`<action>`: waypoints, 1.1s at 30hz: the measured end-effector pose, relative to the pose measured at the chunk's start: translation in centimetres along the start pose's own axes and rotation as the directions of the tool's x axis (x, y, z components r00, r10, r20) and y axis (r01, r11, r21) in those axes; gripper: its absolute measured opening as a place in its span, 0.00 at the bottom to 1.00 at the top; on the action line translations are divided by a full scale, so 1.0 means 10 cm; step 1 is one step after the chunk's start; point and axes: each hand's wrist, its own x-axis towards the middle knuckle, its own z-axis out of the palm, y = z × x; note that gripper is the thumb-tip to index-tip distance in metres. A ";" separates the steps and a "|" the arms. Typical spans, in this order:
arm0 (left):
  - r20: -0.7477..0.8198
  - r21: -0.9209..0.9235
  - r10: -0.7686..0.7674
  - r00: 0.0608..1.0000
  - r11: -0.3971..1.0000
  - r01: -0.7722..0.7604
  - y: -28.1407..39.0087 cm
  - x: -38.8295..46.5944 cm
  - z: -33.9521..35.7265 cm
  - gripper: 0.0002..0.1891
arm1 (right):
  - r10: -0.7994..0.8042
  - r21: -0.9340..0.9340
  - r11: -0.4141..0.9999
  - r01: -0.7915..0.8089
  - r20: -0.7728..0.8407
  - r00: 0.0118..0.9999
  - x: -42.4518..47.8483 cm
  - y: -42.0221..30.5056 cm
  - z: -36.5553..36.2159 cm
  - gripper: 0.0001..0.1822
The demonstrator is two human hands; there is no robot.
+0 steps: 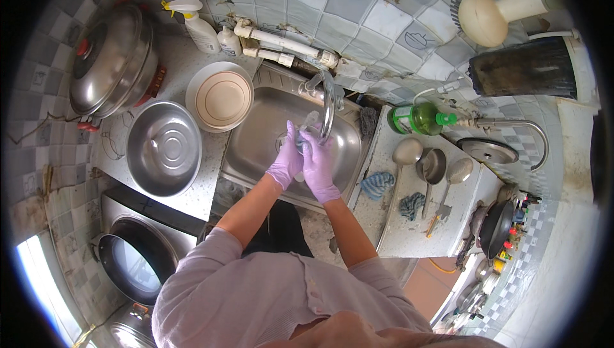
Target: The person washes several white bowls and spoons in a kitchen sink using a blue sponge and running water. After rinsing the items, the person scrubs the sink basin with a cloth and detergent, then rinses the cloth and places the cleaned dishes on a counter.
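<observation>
Both my hands wear thin lilac gloves and are close together over the stainless steel sink (249, 132). My left hand (287, 158) and my right hand (316, 163) are closed around a small bluish, partly clear object (301, 145). Gloved fingers hide most of it, so its kind cannot be told. Just above them arches the chrome spout of a tap (328, 103), its mouth near my right fingers. Something pale and clear, perhaps running water, shows beside the fingertips.
On the left counter are stacked bowls (223, 101), a steel basin (164, 149), a lidded steel pot (112, 60) and a spray bottle (199, 29). The right counter holds a green pump bottle (419, 119), ladles (430, 166), a blue striped cloth (377, 185) and a darker cloth (412, 205).
</observation>
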 end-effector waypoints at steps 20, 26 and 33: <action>-0.307 0.463 0.739 0.599 0.666 -0.585 1.72 -0.20 -0.02 0.24 | 0.737 0.490 0.523 -0.697 0.150 0.659 -0.99 0.50 -0.17 0.17; -0.121 0.868 0.927 0.354 0.272 -0.415 2.06 -0.07 -0.71 0.17 | 0.777 0.487 0.433 -0.758 0.225 0.588 -1.01 0.50 -0.10 0.18; 0.684 0.729 0.729 -0.038 -0.681 0.072 1.36 -0.43 0.08 0.14 | 0.772 0.530 0.484 -0.696 0.116 0.625 -0.97 0.57 -0.16 0.19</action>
